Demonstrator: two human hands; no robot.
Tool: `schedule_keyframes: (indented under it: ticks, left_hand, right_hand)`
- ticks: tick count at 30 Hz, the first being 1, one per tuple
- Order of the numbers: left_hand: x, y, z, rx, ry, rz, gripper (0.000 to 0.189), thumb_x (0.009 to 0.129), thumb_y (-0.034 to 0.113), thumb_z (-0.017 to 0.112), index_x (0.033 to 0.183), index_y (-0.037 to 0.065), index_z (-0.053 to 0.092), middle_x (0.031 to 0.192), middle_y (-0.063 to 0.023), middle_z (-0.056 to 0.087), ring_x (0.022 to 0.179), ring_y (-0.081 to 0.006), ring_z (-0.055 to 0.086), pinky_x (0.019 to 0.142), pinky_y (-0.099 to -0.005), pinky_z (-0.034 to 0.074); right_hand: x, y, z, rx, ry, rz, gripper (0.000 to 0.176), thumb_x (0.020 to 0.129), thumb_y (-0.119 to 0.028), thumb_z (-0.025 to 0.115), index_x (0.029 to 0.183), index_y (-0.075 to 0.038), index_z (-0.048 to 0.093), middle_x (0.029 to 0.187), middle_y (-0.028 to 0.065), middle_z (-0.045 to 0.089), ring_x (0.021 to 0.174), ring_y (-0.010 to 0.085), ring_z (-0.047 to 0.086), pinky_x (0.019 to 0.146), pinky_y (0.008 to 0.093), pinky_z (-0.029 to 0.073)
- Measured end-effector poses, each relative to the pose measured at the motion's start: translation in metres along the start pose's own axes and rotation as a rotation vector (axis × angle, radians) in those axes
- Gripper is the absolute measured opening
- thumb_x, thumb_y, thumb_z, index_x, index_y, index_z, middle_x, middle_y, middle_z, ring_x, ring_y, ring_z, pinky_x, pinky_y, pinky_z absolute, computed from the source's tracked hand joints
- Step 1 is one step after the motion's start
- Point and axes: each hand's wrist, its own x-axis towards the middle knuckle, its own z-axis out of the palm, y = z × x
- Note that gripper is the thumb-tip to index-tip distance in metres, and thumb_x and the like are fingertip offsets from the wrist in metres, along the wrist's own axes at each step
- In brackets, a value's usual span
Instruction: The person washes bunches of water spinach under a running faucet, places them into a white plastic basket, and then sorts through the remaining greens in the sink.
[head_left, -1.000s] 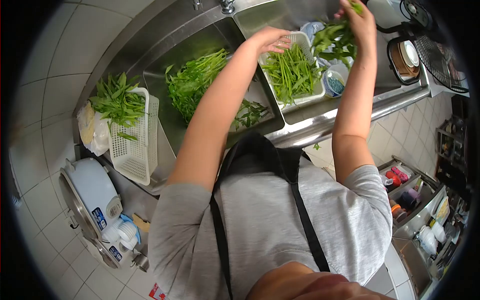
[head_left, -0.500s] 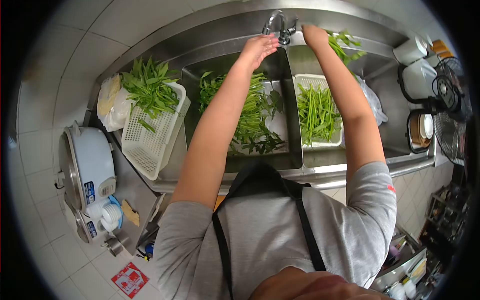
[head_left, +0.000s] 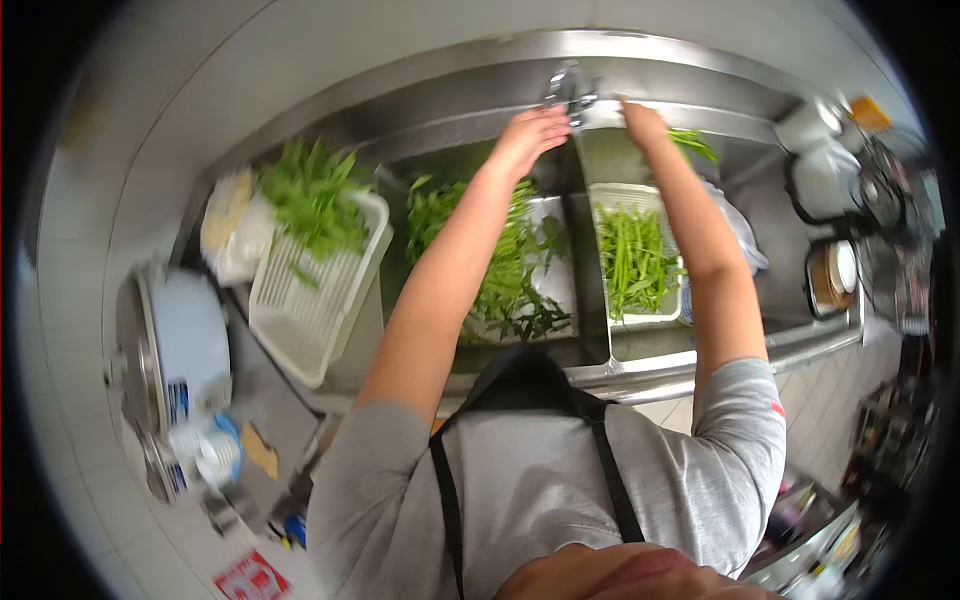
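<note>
My left hand point(head_left: 535, 138) is beside and below the chrome tap point(head_left: 572, 95), fingers stretched out and close together, apparently holding nothing. Right of the tap, my right hand point(head_left: 642, 122) is near its lever; blur and the back of the hand hide most of its fingers. Under my left arm, long-stemmed leafy greens point(head_left: 508, 262) fill part of the left sink basin. Cut green stems point(head_left: 632, 258) lie in a white basket point(head_left: 640, 318) in the right basin. More green leaves point(head_left: 693, 145) show behind my right wrist.
At left, leafy greens point(head_left: 318, 205) rest on a white perforated basket point(head_left: 300, 335) beside a plastic bag point(head_left: 240, 235). A large pale-blue cooker point(head_left: 190, 340) stands further left. At right are white containers point(head_left: 828, 180), a fan point(head_left: 885, 185) and a clear bag point(head_left: 735, 225).
The camera view has shifted, so the sink and tap sit lower in the picture and look blurred. Both hands stay close to the tap, with little movement relative to it.
</note>
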Motion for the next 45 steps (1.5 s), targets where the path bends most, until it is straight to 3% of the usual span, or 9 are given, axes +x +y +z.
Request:
schedule_keyframes:
  ticks: [15,22,25,27,30,35,38,41,45]
  left_hand:
    - [0.047,-0.037,-0.042,-0.149,-0.101,-0.129,0.037,0.086,0.014,0.05,0.117,-0.002,0.042,0.109,-0.0121,0.05,0.103,-0.0212,0.049,0.092,-0.0333,0.04]
    - [0.03,-0.046,-0.052,-0.175,0.08,-0.23,0.049,0.089,0.038,0.037,0.116,-0.002,0.041,0.101,-0.01,0.052,0.098,-0.0211,0.048,0.085,-0.0321,0.038]
    - [0.041,-0.072,-0.131,-0.426,-0.304,-0.273,0.061,0.085,0.054,0.034,0.112,0.0,0.043,0.096,-0.0083,0.049,0.08,-0.0188,0.044,0.077,-0.0329,0.036]
    - [0.019,-0.057,-0.118,-0.348,-0.184,-0.232,0.063,0.084,0.056,0.035,0.112,0.001,0.043,0.099,-0.0082,0.048,0.085,-0.0191,0.045,0.079,-0.0331,0.036]
    - [-0.026,-0.032,-0.054,-0.027,-0.054,-0.152,0.059,0.082,0.052,0.044,0.115,0.003,0.039,0.113,-0.0075,0.044,0.104,-0.0188,0.043,0.088,-0.0344,0.035]
    - [-0.022,-0.06,-0.077,0.282,-0.062,-0.299,0.043,0.079,0.026,0.061,0.11,-0.002,0.052,0.103,-0.0098,0.058,0.088,-0.0173,0.056,0.075,-0.0284,0.044]
    - [-0.026,-0.069,-0.077,0.311,0.068,-0.365,0.045,0.075,0.027,0.065,0.108,0.0,0.052,0.094,-0.0103,0.062,0.082,-0.0169,0.058,0.069,-0.0275,0.045]
    - [-0.014,-0.088,-0.074,-0.145,-0.041,-0.231,0.042,0.081,0.04,0.052,0.111,0.011,0.048,0.101,-0.0124,0.057,0.087,-0.0221,0.057,0.07,-0.0351,0.048]
    - [-0.015,-0.06,-0.053,-0.175,0.01,-0.286,0.028,0.078,0.014,0.061,0.102,0.005,0.05,0.09,-0.0078,0.059,0.082,-0.0203,0.059,0.07,-0.0335,0.05]
  right_hand:
    - [-0.03,-0.053,-0.021,-0.005,-0.061,0.275,0.031,0.077,-0.022,0.057,0.107,-0.019,0.055,0.089,0.0061,0.063,0.082,0.0223,0.062,0.061,0.0371,0.048]
    - [0.002,-0.151,0.052,0.324,-0.288,-0.229,0.035,0.058,-0.03,0.068,0.086,-0.01,0.064,0.086,0.0118,0.063,0.079,0.0292,0.06,0.071,0.0397,0.046]
    - [-0.01,-0.171,0.046,0.535,-0.293,-0.101,0.033,0.062,-0.027,0.069,0.085,-0.004,0.063,0.081,0.0129,0.063,0.072,0.0279,0.06,0.063,0.0405,0.047]
    - [-0.014,-0.175,0.062,1.568,-0.322,0.302,0.03,0.066,-0.025,0.07,0.083,0.0,0.063,0.074,0.012,0.061,0.064,0.0241,0.059,0.052,0.0395,0.047]
    - [-0.035,-0.184,0.028,1.73,-0.457,0.408,0.027,0.07,-0.023,0.069,0.081,0.0,0.062,0.069,0.0106,0.059,0.059,0.0201,0.057,0.045,0.0367,0.045]
    - [-0.091,-0.174,-0.038,1.176,-0.314,0.517,0.076,0.061,-0.059,0.065,0.104,0.004,0.054,0.1,0.0185,0.057,0.086,0.0272,0.058,0.07,0.0395,0.048]
    - [-0.062,-0.171,-0.025,0.6,-0.135,0.222,0.062,0.069,-0.048,0.064,0.101,0.005,0.055,0.097,0.0194,0.059,0.089,0.0253,0.058,0.075,0.0339,0.047]
    - [-0.063,-0.169,-0.03,1.381,-0.751,-0.007,0.02,0.079,-0.014,0.059,0.09,0.002,0.06,0.08,0.0088,0.062,0.068,0.0139,0.06,0.06,0.0252,0.05]
    - [-0.046,-0.158,-0.028,0.796,-0.1,0.123,0.022,0.072,-0.014,0.061,0.088,0.001,0.062,0.07,0.0087,0.06,0.061,0.0155,0.058,0.053,0.0259,0.046]
